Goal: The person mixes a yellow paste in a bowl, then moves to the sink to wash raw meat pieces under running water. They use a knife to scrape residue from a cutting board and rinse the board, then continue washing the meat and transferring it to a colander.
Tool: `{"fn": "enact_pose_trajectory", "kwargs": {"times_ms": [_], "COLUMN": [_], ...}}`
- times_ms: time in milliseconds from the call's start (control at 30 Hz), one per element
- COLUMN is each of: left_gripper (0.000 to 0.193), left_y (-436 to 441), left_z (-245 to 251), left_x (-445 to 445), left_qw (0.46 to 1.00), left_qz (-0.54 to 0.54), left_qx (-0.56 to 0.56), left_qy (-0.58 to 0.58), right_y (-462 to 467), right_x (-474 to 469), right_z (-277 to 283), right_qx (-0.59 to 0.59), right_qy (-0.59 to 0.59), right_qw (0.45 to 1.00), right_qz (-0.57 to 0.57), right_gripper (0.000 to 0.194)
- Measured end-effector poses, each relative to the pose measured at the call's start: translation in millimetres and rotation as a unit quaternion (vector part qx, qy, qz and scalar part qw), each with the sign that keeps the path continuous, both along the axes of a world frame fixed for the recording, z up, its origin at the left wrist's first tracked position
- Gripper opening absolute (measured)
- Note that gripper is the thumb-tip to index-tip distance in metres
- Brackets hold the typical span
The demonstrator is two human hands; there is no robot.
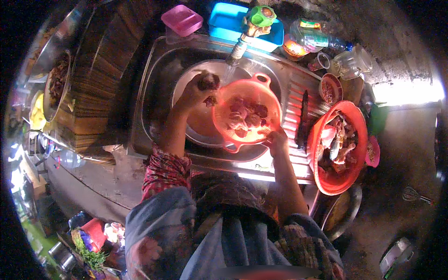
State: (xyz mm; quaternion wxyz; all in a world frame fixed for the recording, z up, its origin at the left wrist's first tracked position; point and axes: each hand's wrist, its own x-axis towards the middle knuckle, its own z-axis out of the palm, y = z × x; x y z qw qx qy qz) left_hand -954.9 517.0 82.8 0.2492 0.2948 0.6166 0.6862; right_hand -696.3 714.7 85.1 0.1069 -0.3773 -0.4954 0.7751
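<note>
My right hand [278, 140] grips the lower right rim of an orange plastic colander [229, 84], tilted over the sink. Several wet meat pieces [245, 113] lie in it. Just left of the colander, my left hand [194, 92] is closed around a dark piece of meat [208, 82]; a smaller bit [210, 101] shows by its fingers. Beneath both hands, a wide metal basin [199, 131] with cloudy liquid stands in the steel sink [148, 101]. Water [229, 72] runs from the tap [238, 49], which has a green handle [260, 16], close to the colander's upper edge.
On the ribbed drainboard [292, 115] lies a dark knife [303, 119], beside a red basin [336, 187] of raw meat pieces. Behind the sink are a blue tub [218, 22], a pink container [182, 19] and a plastic bottle [315, 38]. A small bowl [330, 89] sits at the right.
</note>
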Motion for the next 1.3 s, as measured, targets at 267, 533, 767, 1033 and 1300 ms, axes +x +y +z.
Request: {"fn": "enact_pose_trajectory", "kwargs": {"times_ms": [267,533,767,1033,1300], "left_gripper": [0.057,0.058,0.056,0.057,0.052], "left_y": [-23,-60,-37,-7,-43], "left_z": [55,-18,4,54,-32], "left_x": [4,71,148,179,111], "left_qw": [0.919,0.937,0.910,0.921,0.988], "left_qz": [0.105,0.047,0.124,0.000,0.093], "left_qx": [-0.190,-0.113,0.083,0.125,-0.100], "left_qy": [0.328,-0.326,-0.387,-0.368,-0.071], "right_y": [-15,-29,-45,-12,155], "right_x": [-47,-39,-13,60,204], "right_z": [-48,-23,32,54,113], "right_qx": [-0.109,0.064,0.039,0.081,0.076], "right_qy": [-0.020,-0.124,-0.096,0.097,0.213], "right_qw": [0.993,0.990,0.989,0.990,0.949], "right_qz": [0.037,0.025,0.105,-0.068,-0.220], "right_gripper": [0.040,0.022,0.072,0.051,0.039]}}
